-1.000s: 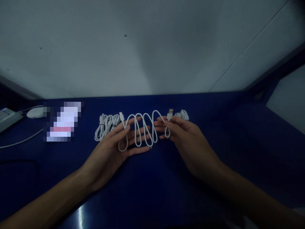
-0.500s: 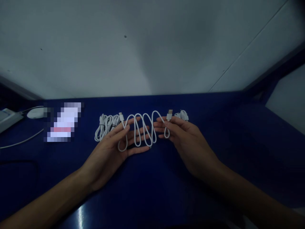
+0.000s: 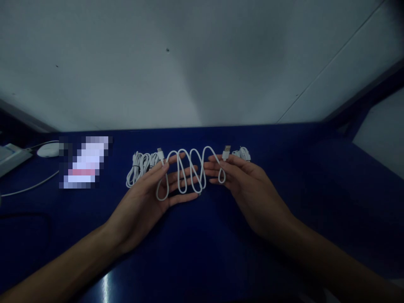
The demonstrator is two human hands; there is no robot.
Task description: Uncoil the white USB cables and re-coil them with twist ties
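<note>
Between my two hands a white USB cable (image 3: 191, 170) hangs in loose zigzag loops. My left hand (image 3: 148, 189) pinches it near its small plug (image 3: 160, 154) between thumb and index finger, while the other fingers stretch out beneath the loops. On the other side, my right hand (image 3: 243, 172) pinches the cable just below the larger USB plug (image 3: 226, 152), which points up with its metal end showing. Several bundled white cables (image 3: 138, 165) lie just beyond my left hand. Another white cable bundle (image 3: 243, 153) is partly hidden behind my right hand.
A phone-like bright screen (image 3: 86, 160), pixelated, lies at the left on the blue table (image 3: 195, 244). Farther left are a white rounded device (image 3: 48, 149), a pale box (image 3: 12, 158) and a thin white cord (image 3: 33, 188). A grey wall panel (image 3: 132, 84) rises behind the table.
Both hands keep the same grip and the cable's loops look nearly the same. The whole view has shifted very slightly.
</note>
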